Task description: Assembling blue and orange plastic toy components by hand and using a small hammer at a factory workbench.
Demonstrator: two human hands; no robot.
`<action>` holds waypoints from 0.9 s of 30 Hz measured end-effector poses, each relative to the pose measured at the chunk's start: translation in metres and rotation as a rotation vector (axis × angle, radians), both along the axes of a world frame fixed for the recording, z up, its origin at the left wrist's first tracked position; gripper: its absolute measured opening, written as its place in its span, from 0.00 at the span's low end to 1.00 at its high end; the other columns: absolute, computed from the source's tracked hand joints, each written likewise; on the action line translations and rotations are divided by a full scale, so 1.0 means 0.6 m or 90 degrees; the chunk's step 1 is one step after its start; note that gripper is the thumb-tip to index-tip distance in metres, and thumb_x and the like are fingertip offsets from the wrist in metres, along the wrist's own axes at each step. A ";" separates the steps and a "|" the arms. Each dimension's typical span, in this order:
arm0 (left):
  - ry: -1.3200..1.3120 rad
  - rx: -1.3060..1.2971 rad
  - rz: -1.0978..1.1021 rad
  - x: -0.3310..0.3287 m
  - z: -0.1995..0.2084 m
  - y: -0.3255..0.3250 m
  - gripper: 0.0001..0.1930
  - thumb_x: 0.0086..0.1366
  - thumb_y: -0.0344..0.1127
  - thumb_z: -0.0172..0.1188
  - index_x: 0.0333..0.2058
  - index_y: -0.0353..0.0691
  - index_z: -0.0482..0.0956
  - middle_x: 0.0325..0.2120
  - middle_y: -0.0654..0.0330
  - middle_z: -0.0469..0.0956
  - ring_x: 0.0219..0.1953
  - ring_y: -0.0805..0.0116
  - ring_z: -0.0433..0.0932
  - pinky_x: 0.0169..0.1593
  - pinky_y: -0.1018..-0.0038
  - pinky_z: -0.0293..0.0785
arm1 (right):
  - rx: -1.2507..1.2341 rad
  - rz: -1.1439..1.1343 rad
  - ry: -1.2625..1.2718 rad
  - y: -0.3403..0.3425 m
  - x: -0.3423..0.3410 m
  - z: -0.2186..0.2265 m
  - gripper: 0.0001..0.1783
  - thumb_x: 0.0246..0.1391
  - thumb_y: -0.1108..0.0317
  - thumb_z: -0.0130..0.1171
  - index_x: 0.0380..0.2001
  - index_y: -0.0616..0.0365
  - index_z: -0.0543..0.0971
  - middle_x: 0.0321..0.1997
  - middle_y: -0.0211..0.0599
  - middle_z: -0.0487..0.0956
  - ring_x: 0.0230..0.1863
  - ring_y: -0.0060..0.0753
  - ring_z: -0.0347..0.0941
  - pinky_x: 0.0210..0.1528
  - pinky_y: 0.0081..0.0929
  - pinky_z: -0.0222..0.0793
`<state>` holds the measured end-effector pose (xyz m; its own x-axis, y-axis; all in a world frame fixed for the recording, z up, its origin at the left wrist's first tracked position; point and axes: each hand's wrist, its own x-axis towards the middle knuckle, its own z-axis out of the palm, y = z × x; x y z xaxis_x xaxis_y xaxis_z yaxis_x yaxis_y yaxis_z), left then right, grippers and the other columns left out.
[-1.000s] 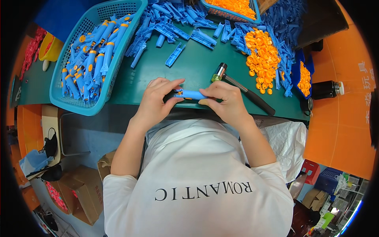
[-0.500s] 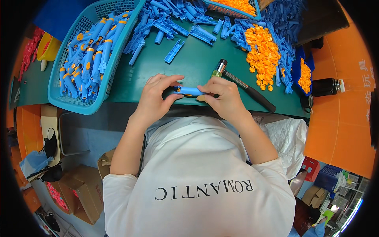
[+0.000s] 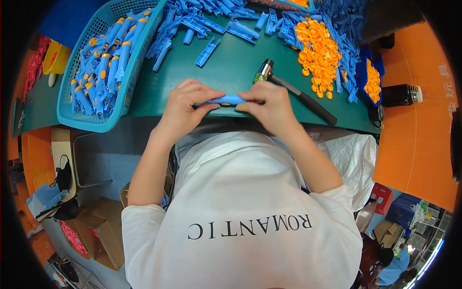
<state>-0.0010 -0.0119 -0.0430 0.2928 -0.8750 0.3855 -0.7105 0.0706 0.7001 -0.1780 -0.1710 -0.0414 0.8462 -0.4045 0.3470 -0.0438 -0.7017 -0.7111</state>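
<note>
A blue plastic tube (image 3: 230, 99) with a small orange spot on its near side lies level between my two hands, at the table's front edge. My left hand (image 3: 186, 110) pinches its left end between thumb and fingers. The other end sits in the pinch of my right hand (image 3: 270, 107). Both ends are covered by my fingers. Just beyond my right hand, a hammer (image 3: 303, 96) with a dark grip rests on the green table (image 3: 178, 62). A single blue half-shell (image 3: 208, 52) lies farther off, past my left hand.
At left stands a light-blue basket (image 3: 129, 89) filled with blue tubes bearing orange parts. Blue shells (image 3: 192, 21) are heaped at the back. Orange caps (image 3: 317, 53) form a pile at back right, near a blue bin (image 3: 376, 65) of caps and a black bottle (image 3: 400, 95).
My left hand has closed in over the tube's left end, whose opening showed before. Both hands have come slightly closer together. The whole view has shifted a little.
</note>
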 end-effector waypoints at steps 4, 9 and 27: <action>0.026 -0.008 -0.001 0.001 -0.009 -0.001 0.17 0.51 0.26 0.73 0.42 0.46 0.89 0.31 0.63 0.84 0.37 0.63 0.78 0.43 0.68 0.74 | 0.133 0.008 0.025 -0.003 0.000 -0.003 0.14 0.45 0.77 0.75 0.38 0.63 0.87 0.28 0.32 0.76 0.27 0.23 0.72 0.29 0.21 0.67; 0.026 -0.004 -0.001 0.000 -0.007 -0.002 0.17 0.51 0.24 0.72 0.42 0.45 0.89 0.32 0.62 0.85 0.37 0.62 0.78 0.43 0.69 0.74 | 0.192 -0.009 0.048 -0.007 0.000 -0.001 0.15 0.44 0.79 0.75 0.39 0.63 0.87 0.29 0.30 0.76 0.30 0.19 0.73 0.31 0.19 0.69; 0.056 0.008 0.026 -0.005 -0.007 -0.001 0.27 0.50 0.24 0.73 0.52 0.50 0.85 0.33 0.61 0.85 0.38 0.63 0.78 0.43 0.69 0.76 | 0.082 0.012 -0.009 0.002 0.001 -0.012 0.13 0.46 0.79 0.72 0.39 0.64 0.86 0.30 0.32 0.77 0.28 0.23 0.73 0.30 0.21 0.68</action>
<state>-0.0043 -0.0125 -0.0471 0.3610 -0.8662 0.3456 -0.6484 0.0332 0.7605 -0.1776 -0.1697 -0.0483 0.8499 -0.4300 0.3047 -0.0209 -0.6052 -0.7958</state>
